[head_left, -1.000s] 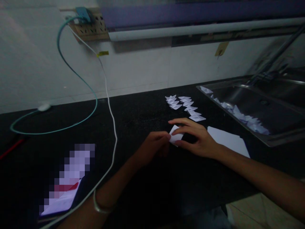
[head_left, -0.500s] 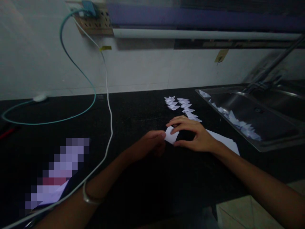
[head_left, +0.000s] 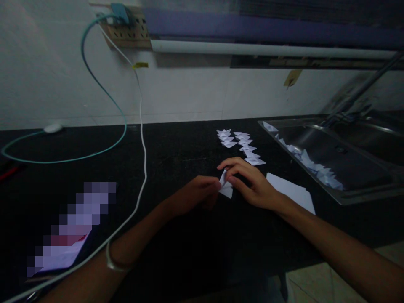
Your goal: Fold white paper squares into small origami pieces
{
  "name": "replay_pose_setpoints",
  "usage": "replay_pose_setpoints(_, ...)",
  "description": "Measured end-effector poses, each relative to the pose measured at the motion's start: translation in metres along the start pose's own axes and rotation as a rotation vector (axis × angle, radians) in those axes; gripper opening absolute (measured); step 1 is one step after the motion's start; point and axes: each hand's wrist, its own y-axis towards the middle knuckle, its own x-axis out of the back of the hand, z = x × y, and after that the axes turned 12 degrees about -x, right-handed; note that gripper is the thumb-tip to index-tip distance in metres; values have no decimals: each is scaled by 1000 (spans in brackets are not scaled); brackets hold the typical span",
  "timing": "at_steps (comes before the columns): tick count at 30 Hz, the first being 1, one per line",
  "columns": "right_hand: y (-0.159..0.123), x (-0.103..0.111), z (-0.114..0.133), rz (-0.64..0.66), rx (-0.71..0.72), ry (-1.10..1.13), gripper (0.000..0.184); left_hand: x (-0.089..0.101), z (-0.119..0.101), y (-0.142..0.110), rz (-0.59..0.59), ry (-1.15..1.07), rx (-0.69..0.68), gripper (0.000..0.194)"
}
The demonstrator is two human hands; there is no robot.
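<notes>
Between my hands, above the dark counter, is a small piece of white paper point(head_left: 226, 192) with a fold standing up in it. My left hand point(head_left: 203, 190) pinches its left side between thumb and finger. On the other side my right hand point(head_left: 249, 182) grips the paper with thumb and index finger, the other fingers curving over it. Folded white paper pieces point(head_left: 246, 148) lie in two short rows just beyond my right hand. A stack of flat white paper sheets point(head_left: 292, 191) rests behind my right wrist.
A steel sink point(head_left: 362, 164) is at the right, with more folded paper pieces point(head_left: 315, 166) along its near rim. A white cable point(head_left: 144, 155) crosses the counter and passes over my left forearm. A teal cable point(head_left: 72, 159) loops at the left, near a blurred-out object point(head_left: 78, 223).
My right thumb and index finger have closed in on the paper, and it has gone from flat to partly folded. My left hand keeps its pinch.
</notes>
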Motion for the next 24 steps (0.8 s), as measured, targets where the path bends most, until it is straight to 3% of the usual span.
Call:
replay_pose_setpoints(4, -1, 0, 4, -11, -39, 49, 12, -4, -4, -1, 57, 134, -18, 47)
replay_pose_setpoints(7, 0, 6, 4, 36, -14, 76, 7, -2, 0, 0, -36, 49, -15, 47)
replay_pose_setpoints(11, 2, 14, 0, 84, 33, 52, 22, 3, 4, 1, -65, -40, 6, 45)
replay_pose_setpoints(20, 5, 18, -6, 184, 14, 21, 36, 4, 11, 3, -34, -54, -32, 47)
replay_pose_setpoints(24, 4, 14, -8, 182, -13, 45, 19, 4, 10, 3, -33, -61, -45, 47)
